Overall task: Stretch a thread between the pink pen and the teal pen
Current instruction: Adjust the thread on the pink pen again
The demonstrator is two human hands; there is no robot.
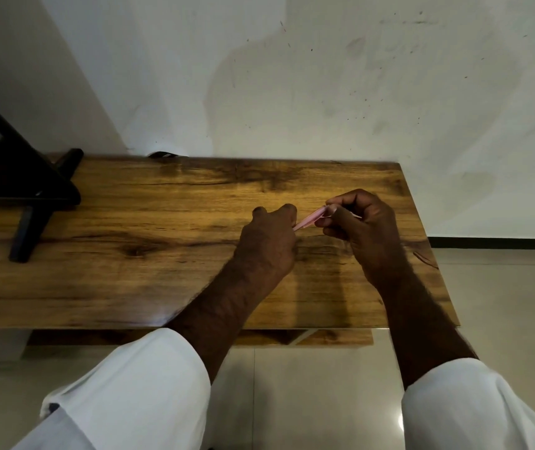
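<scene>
Up over the right half of the wooden counter (162, 222), both hands meet around the pink pen (308, 220). Its pale pink barrel shows only in the short gap between them, slanting from lower left to upper right. The left hand (267, 241) is curled shut, back toward the camera, and the pen's lower end disappears under its fingers (288, 211), so it seems to grip that end. The right hand (362, 228) is also closed, its fingertips (331, 209) pinched at the pen's upper end; a thin pale sliver shows past the thumb, too small to tell what it is. Whether a thread is held cannot be told. Both white sleeves (149, 391) are pushed back. A dark stand (22, 186) sits at the counter's far left.
</scene>
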